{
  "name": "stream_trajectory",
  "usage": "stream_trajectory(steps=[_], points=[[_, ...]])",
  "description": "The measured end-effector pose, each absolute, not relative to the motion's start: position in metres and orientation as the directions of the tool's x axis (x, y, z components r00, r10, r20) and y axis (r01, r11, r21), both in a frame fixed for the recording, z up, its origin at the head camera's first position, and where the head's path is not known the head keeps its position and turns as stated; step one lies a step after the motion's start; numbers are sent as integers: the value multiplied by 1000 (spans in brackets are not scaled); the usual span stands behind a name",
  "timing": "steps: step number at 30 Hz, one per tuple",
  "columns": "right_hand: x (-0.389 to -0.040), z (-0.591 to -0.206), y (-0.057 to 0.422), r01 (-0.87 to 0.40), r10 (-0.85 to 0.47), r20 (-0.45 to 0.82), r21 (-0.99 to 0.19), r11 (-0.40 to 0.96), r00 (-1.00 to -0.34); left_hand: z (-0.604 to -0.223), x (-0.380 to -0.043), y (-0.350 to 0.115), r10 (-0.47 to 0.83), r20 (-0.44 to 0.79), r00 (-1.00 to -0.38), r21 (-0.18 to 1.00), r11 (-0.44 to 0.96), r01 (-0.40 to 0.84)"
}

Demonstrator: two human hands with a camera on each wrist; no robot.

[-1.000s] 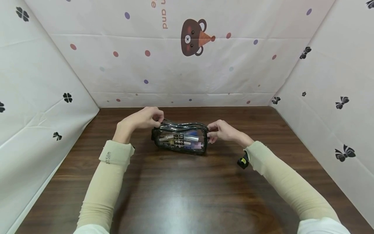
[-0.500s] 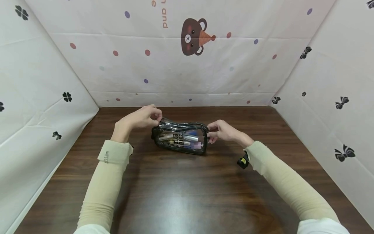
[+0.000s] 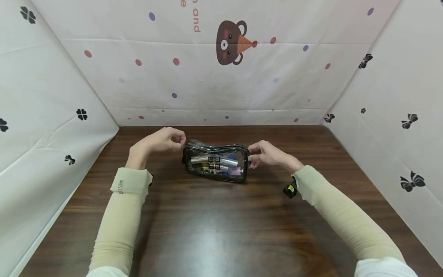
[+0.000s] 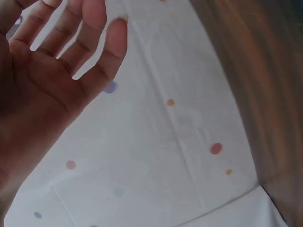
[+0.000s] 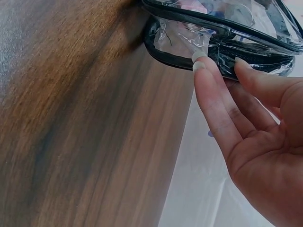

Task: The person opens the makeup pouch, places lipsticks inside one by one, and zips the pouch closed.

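Observation:
A clear zip pouch (image 3: 221, 175) with black piping stands on the wooden table, silver and purple-tipped tubes showing through its printed front. At its right end my right hand (image 3: 269, 155) pinches the pouch between thumb and fingers. The right wrist view shows this grip up close, with the fingertips at the black end tab (image 5: 227, 64) beside the zipper. My left hand (image 3: 160, 140) is at the pouch's upper left corner, fingers bent and tips right at the edge. In the left wrist view its fingertips leave the frame; whether they pinch the zipper end, I cannot tell.
The brown table (image 3: 207, 227) runs back to a white cloth wall (image 3: 214, 92) with dots and a bear print. White cloth walls also stand at the left (image 3: 41, 127) and right (image 3: 387, 146). A black wrist device (image 3: 290, 189) sits under the right sleeve.
My left hand has moved left along the pouch's top to its corner, and the clear top there now looks rounded rather than stretched. Pouch and right hand stay nearly in place.

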State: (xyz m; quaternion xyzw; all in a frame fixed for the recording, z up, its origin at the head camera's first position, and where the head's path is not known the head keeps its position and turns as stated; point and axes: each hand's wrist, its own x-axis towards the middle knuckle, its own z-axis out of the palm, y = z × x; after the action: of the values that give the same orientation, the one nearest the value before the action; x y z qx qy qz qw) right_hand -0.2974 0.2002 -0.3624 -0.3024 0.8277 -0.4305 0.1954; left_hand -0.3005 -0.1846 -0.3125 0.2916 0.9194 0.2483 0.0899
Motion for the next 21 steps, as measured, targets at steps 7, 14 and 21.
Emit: stream_trajectory(steps=[7,14,21], points=[[-298,-361,198,-319,-664,-77,-832,454,-744,-316,-301,-188,570,-43,-821,547,701,458],[-296,-362,199,-323,-663,-71,-831,453,-746,-317,-299,-186,544,-76,-836,576,708,409],[-294,-363,199,-328,-657,-53,-835,442,-752,-322,-299,-185,513,-94,-853,610,707,357]])
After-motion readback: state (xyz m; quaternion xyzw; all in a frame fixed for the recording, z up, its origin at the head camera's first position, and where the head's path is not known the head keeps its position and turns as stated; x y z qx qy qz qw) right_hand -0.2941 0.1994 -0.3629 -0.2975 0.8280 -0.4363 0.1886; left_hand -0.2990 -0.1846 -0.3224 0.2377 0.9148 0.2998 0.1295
